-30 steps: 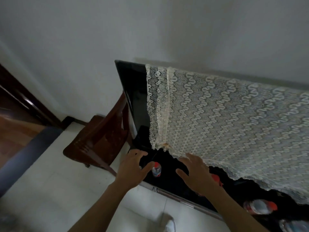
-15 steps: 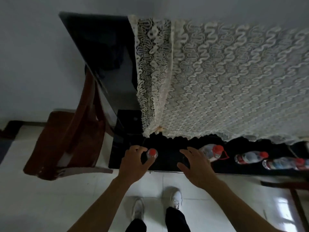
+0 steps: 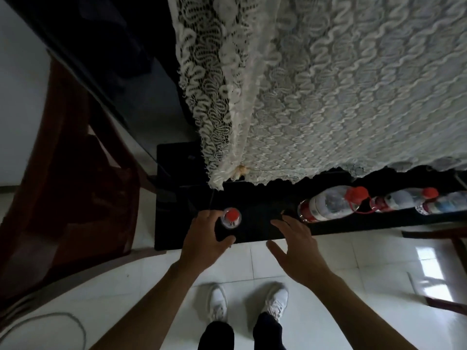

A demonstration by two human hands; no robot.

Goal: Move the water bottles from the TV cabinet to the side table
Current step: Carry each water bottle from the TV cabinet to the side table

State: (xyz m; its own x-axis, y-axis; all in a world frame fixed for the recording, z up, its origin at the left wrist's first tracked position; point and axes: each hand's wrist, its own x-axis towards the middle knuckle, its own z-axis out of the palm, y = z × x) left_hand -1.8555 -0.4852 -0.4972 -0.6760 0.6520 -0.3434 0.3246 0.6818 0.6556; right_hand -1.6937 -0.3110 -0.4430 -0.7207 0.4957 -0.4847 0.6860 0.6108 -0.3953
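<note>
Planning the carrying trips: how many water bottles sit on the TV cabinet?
4: one small red-capped clear plastic bottle gripped by the left hand, three rightward; lace may hide more.

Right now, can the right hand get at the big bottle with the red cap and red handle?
Probably yes. The right hand is open, its fingertips just short of the big bottle on the TV cabinet, with nothing between them.

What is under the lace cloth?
The lace cloth drapes a dark TV, whose left part shows. Water bottles stand on the cabinet below its hem. The rest is covered.
</note>
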